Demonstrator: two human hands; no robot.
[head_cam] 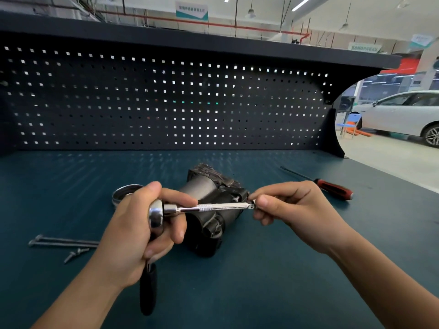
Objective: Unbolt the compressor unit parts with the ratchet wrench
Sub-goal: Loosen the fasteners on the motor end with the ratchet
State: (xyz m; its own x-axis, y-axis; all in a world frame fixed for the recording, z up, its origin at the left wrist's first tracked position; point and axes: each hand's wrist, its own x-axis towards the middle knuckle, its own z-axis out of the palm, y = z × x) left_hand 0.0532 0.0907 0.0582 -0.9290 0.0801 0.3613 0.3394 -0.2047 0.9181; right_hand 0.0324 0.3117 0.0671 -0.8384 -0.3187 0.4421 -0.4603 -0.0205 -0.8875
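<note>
The fingers (266, 202) of the right hand (294, 207) are clamped in a pinch on the far tip of a thin chrome extension bar (221, 206), thumb on the near side, the other fingertips behind it. The bar runs level across the middle of the frame to the shiny round head of the ratchet wrench (155, 216). There the left hand (133, 233) grips it, fingers curled round the neck below the head and thumb lying along the top. The wrench's black handle (148, 290) hangs down below that fist.

Just behind the bar sits the compressor (204, 188) — a dark, grimy block with a grey cylinder, lying on the teal desk (261, 281) at the centre of the frame. Whether the bar's tip touches it cannot be told.

A metal ring (126, 191) lies just left of the compressor, partly hidden by the left hand. At lower left lie two long bolts (64, 242) side by side, with short screws (76, 254) near them. At right, well apart, lies a screwdriver (332, 187) with a red and black grip. A dark pegboard (166, 103) backs the desk — beyond its right edge, a white car (403, 115).
</note>
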